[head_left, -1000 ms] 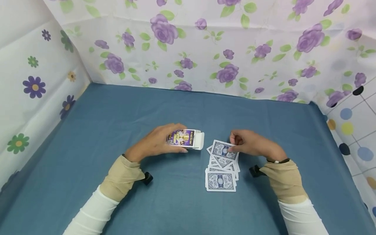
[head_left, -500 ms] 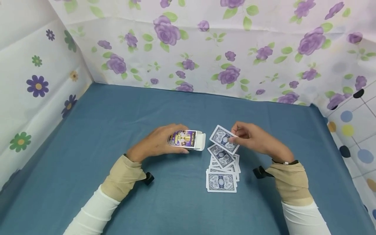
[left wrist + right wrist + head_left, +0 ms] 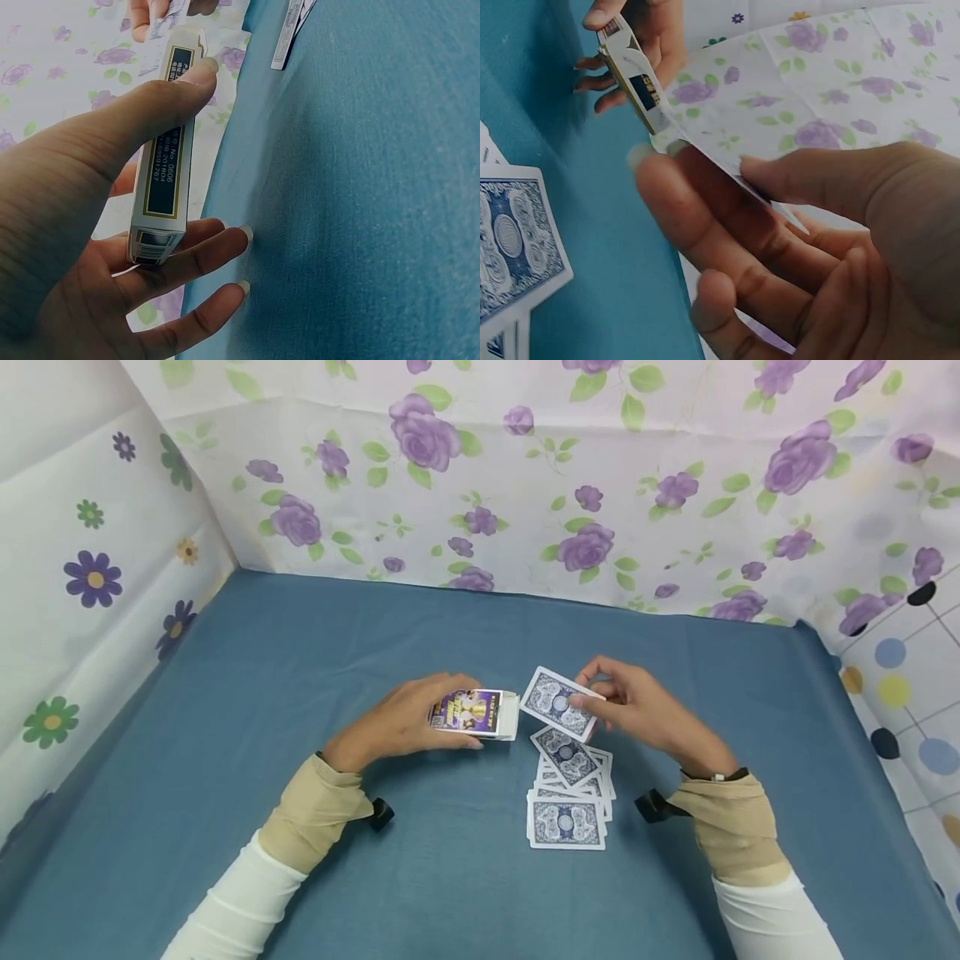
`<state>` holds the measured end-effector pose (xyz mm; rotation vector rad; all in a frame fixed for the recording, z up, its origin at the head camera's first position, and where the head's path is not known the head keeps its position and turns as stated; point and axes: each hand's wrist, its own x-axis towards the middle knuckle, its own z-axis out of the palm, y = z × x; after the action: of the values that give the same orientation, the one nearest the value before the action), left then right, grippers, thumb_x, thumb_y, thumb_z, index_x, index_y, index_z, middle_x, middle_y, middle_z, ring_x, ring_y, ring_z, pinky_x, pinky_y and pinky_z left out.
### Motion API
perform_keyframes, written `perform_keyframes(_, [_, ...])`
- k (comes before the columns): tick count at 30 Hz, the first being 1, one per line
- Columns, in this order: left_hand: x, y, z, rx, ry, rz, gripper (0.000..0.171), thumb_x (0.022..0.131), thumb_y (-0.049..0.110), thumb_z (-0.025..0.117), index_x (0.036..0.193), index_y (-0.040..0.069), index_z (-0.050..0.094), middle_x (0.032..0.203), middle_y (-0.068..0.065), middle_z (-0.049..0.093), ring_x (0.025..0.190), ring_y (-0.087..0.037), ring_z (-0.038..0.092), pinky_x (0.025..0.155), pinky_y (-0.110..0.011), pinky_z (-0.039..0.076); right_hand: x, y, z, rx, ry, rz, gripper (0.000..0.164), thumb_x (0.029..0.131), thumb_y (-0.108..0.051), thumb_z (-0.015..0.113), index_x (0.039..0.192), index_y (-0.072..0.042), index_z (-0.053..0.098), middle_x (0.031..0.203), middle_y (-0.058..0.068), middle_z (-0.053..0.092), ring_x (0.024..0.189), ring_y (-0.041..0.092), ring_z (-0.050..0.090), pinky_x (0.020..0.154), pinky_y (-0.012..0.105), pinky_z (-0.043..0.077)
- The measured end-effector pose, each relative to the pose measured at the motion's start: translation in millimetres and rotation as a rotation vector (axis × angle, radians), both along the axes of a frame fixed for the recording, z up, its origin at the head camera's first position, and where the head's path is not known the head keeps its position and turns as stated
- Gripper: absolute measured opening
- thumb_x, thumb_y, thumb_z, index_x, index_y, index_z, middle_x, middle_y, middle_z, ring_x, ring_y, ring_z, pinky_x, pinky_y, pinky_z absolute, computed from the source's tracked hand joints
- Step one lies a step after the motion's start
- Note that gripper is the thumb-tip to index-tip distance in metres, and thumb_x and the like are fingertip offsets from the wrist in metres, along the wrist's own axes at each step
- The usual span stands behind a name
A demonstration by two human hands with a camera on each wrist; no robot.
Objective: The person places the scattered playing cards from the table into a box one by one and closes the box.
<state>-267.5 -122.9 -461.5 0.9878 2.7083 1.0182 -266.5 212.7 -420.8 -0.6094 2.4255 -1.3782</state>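
Note:
My left hand grips a purple and white card box by its sides, thumb on one narrow side and fingers on the other in the left wrist view. The box's open flap end points right. Between thumb and fingers, my right hand pinches a playing card, blue patterned back up, tilted close to the box's open end. Seen edge-on in the right wrist view, the card looks thin; whether it is a single card I cannot tell. Below it lies a loose overlapping row of face-down cards.
A blue cloth covers the table. Behind it hangs a white sheet with purple roses, and a flowered sheet stands at the left. Dotted, lined sheeting borders the right side.
My right hand has lifted the card off the top of the row and carried it up and left toward the box. The left hand with the box has stayed nearly still.

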Motion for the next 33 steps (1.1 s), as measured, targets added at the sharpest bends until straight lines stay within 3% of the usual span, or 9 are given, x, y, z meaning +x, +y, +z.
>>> perform_keyframes(5, [1.5,-1,0.8,-0.007,0.009,0.001,0.068,0.077,0.055,0.076,0.136,0.028,0.055,0.105,0.009,0.056,0.082,-0.011,0.053,0.069,-0.031,0.047,-0.1,-3,2.2,-0.042,0.036,-0.058,0.026,0.095,-0.022,0.066,0.111,-0.004,0.056,0.071,0.009,0.065,0.055,0.020,0.049,0.054,0.029,0.044])
perform_keyframes(13, [1.4,-2,-0.8,0.002,0.013,0.001,0.069,0.077,0.056,0.076,0.136,0.028,0.055,0.108,0.007,0.057,0.082,-0.012,0.053,0.068,-0.033,0.047,3.1,-18,-4.1,-0.026,-0.012,0.037,0.029,0.095,-0.022,0.066,0.116,-0.005,0.057,0.059,0.002,0.041,0.050,0.013,0.038,0.055,0.032,0.044])
perform_keyframes(20, [0.5,0,-0.5,0.009,0.022,0.003,0.068,0.077,0.055,0.076,0.135,0.028,0.056,0.105,0.008,0.057,0.081,-0.012,0.053,0.068,-0.032,0.047,6.2,-25,-8.5,-0.004,-0.057,0.076,0.029,0.095,-0.024,0.065,0.117,-0.006,0.058,0.066,0.020,0.055,0.050,0.019,0.042,0.051,0.028,0.039])
perform_keyframes(25, [0.5,1,0.2,0.004,0.028,0.000,0.067,0.077,0.054,0.077,0.134,0.029,0.056,0.101,0.008,0.055,0.081,-0.011,0.052,0.067,-0.032,0.047,5.6,-29,-14.9,0.001,-0.058,0.067,0.029,0.095,-0.025,0.065,0.118,-0.008,0.059,0.062,0.011,0.052,0.047,0.013,0.040,0.047,0.026,0.034])
perform_keyframes(29, [1.6,1,0.1,-0.005,0.035,0.002,0.067,0.076,0.055,0.077,0.135,0.030,0.056,0.101,0.009,0.054,0.081,-0.011,0.052,0.067,-0.031,0.047,4.4,-30,-17.2,0.019,-0.045,0.052,0.029,0.095,-0.028,0.065,0.119,-0.012,0.061,0.057,0.006,0.046,0.045,0.017,0.040,0.045,0.027,0.034])
perform_keyframes(33, [1.9,3,-0.2,-0.010,0.040,-0.005,0.067,0.077,0.056,0.076,0.135,0.030,0.055,0.101,0.009,0.054,0.081,-0.011,0.052,0.067,-0.031,0.046,4.4,-30,-19.4,0.014,-0.050,0.052,0.029,0.095,-0.026,0.065,0.120,-0.011,0.061,0.061,0.015,0.054,0.050,0.035,0.050,0.046,0.028,0.037])
